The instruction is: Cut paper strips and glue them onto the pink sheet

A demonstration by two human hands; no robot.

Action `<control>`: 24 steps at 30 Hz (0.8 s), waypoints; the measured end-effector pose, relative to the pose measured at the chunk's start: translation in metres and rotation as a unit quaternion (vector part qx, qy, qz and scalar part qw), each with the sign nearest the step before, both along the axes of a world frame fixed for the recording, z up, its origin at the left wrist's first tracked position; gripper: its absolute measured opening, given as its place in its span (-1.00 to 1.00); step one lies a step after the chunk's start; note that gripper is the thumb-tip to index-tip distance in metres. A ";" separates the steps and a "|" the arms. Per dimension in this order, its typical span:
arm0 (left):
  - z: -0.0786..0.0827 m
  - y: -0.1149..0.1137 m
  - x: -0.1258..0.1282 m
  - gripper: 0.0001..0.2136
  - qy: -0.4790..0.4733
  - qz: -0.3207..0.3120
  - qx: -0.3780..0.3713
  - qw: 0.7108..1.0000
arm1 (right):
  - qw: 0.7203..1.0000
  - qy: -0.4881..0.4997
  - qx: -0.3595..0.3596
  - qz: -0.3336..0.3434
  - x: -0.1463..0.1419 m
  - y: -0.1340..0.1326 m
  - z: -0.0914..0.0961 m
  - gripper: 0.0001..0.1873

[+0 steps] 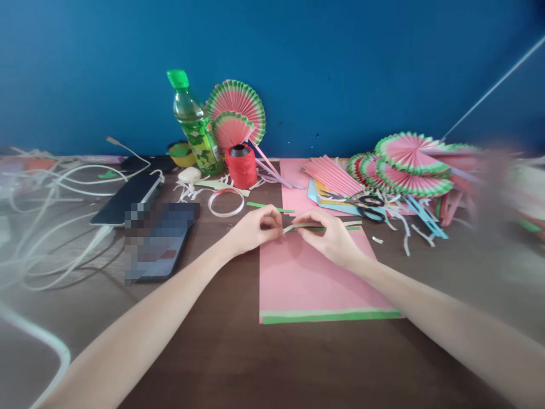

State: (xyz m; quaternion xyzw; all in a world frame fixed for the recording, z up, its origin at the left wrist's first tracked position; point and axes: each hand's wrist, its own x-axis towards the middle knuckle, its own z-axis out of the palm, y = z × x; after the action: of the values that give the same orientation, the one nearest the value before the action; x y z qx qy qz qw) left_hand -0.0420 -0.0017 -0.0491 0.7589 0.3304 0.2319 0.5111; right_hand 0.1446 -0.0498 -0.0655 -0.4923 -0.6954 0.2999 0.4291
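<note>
A pink sheet of paper (315, 272) lies flat on the brown table, with a pale and a green strip along its near edge. Over its far edge, my left hand (258, 230) and my right hand (326, 236) pinch a thin pale paper strip (288, 228) between thumb and fingers, close together. The strip runs on past my right hand, just above a green strip (352, 228) at the sheet's far edge. Another narrow green strip (268, 207) rests on the table beyond my left hand.
Behind stand a green-capped bottle (196, 130), a red thread spool (241, 167) and pleated paper fans (236, 108). A tape roll (226, 203) lies left of my hands; scissors (370, 209) and more fans (413, 162) are right. Phones (170, 244) and white cables (55, 227) cover the left.
</note>
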 end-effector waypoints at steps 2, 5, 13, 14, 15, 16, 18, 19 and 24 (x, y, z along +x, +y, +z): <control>0.000 0.000 0.000 -0.92 0.000 0.000 0.001 1.000 | 1.000 0.001 0.006 0.001 0.001 0.000 -0.001 -0.78; -0.001 0.000 -0.001 -0.93 0.006 -0.002 0.001 1.000 | 1.000 0.006 0.011 0.008 0.002 0.001 -0.001 -0.72; 0.000 0.000 -0.002 -0.93 0.006 -0.017 -0.006 1.000 | 1.000 0.001 0.011 0.010 0.004 0.003 -0.002 -0.73; 0.000 0.000 -0.002 -0.93 0.006 -0.018 -0.007 1.000 | 1.000 0.002 0.011 0.013 0.004 0.003 -0.002 -0.72; 0.000 0.000 -0.001 -0.92 0.008 -0.019 -0.007 1.000 | 1.000 0.004 0.010 0.015 0.004 0.003 -0.002 -0.72; 0.000 0.000 -0.001 -0.92 0.011 -0.020 -0.006 1.000 | 1.000 0.006 0.008 0.016 0.004 0.003 -0.002 -0.72; -0.001 0.000 -0.001 -0.92 0.019 -0.018 0.000 1.000 | 1.000 0.011 0.000 0.018 0.004 0.002 -0.001 -0.72; -0.001 0.000 -0.001 -0.91 0.024 -0.015 0.004 1.000 | 1.000 0.013 -0.005 0.020 0.004 0.002 0.000 -0.73; 0.001 -0.002 -0.001 -0.92 0.044 -0.011 0.025 0.999 | 0.999 0.017 -0.044 0.027 0.004 0.000 0.003 -0.78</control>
State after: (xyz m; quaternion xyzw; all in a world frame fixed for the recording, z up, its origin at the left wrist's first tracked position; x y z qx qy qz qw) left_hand -0.0425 -0.0034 -0.0480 0.7846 0.3379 0.2008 0.4795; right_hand 0.1487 -0.0495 -0.0624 -0.4868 -0.6870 0.3501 0.4106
